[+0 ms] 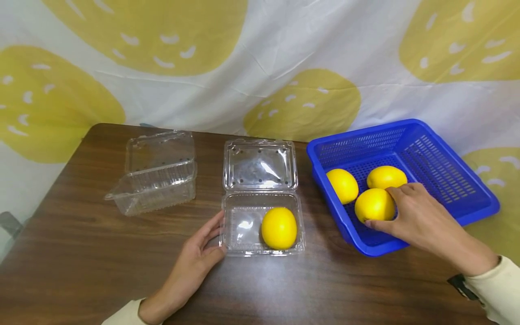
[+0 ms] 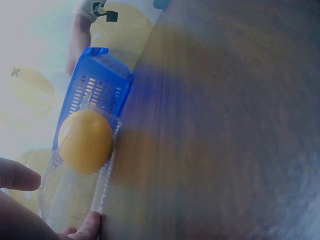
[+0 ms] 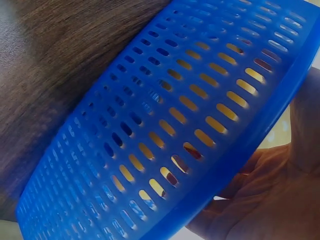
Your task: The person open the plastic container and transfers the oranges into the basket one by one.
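Observation:
My right hand (image 1: 422,219) reaches into the blue basket (image 1: 357,249) and grips a yellow lemon (image 1: 374,206), thumb at its near side and fingers at its far right. Two more lemons lie beside it, one lemon (image 1: 342,186) at the left wall and another lemon (image 1: 386,176) behind. In the middle of the table stands a clear plastic clamshell box (image 1: 243,230), its lid (image 1: 260,164) folded back. One lemon (image 1: 279,228) sits in the box's right half. My left hand (image 1: 195,257) holds the box's left end between thumb and fingers. The basket wall (image 3: 165,115) hides much in the right wrist view.
Another clear clamshell box (image 1: 158,194) stands at the left of the brown table (image 1: 101,253), lid raised. Behind the table hangs a white cloth (image 1: 284,40) with yellow fruit prints. The basket's right side extends past the tabletop's visible part.

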Demonstrator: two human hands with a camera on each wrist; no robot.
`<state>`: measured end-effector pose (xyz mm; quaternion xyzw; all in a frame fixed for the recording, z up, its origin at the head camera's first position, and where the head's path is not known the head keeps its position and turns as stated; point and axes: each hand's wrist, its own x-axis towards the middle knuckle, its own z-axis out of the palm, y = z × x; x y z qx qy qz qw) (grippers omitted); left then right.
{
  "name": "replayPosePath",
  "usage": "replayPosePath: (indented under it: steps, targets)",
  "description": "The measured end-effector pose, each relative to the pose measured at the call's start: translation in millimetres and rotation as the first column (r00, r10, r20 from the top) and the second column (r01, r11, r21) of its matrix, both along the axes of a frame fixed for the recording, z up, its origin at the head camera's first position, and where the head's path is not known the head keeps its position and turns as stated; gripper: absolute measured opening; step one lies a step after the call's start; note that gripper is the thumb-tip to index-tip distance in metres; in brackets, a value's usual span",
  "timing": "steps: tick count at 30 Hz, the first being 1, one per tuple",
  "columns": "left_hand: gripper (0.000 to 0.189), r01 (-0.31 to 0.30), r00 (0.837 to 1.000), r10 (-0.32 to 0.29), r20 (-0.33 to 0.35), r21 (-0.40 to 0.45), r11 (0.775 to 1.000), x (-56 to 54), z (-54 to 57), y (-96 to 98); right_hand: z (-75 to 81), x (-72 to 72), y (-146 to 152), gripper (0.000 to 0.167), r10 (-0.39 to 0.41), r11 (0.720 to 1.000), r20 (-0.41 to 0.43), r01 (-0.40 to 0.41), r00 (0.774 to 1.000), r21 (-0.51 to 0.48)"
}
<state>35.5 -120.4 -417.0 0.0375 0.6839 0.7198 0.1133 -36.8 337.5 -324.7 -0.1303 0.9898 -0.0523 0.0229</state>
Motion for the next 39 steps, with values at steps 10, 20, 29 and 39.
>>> replayPosePath:
  steps: [10,20,29,39]
  targets:
    - [0.076,0.003,1.000,-0.003,-0.010,-0.002,1.000,-1.1,-1.5,0.0,1.0,-0.4,2.8,0.059,0.035,0.997,-0.035,-0.037,0.999,-0.065]
    - [0.077,0.007,1.000,-0.007,-0.010,-0.009,1.000,-2.4,-1.5,0.7,10.3,7.0,-11.2,0.054,0.021,0.980,-0.131,-0.047,0.991,-0.195]
    - [0.078,-0.002,1.000,0.002,-0.003,-0.021,1.000,-1.4,-0.8,0.1,13.3,22.8,-41.1,0.051,0.060,0.946,-0.233,-0.130,0.971,-0.298]
    - [0.077,-0.001,1.000,0.001,0.000,-0.011,1.000,-0.9,-1.8,0.0,10.8,35.6,-64.4,0.054,0.102,0.940,-0.264,-0.180,0.959,-0.289]
